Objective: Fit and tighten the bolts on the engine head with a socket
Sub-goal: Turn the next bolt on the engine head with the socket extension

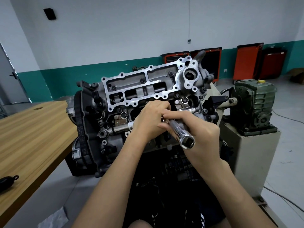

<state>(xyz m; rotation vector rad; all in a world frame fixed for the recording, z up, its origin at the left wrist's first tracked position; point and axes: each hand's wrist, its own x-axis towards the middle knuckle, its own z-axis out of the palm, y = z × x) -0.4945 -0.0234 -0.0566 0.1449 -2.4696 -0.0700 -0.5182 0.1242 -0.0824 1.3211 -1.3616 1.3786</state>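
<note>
Slantwise, socket [182,135] in right hand [204,135], left hand [148,120] at tip

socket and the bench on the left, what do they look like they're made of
Socket: likely steel with a polished chrome finish, judging by its mirror-bright highlights and reflections. Bench: wood or a wood-look laminate, matte; streaky tan grain lines run along it, but the picture cannot settle which.

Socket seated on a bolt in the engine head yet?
No, the right hand holds the socket above the engine head, with its open hex end facing the camera and empty.
</note>
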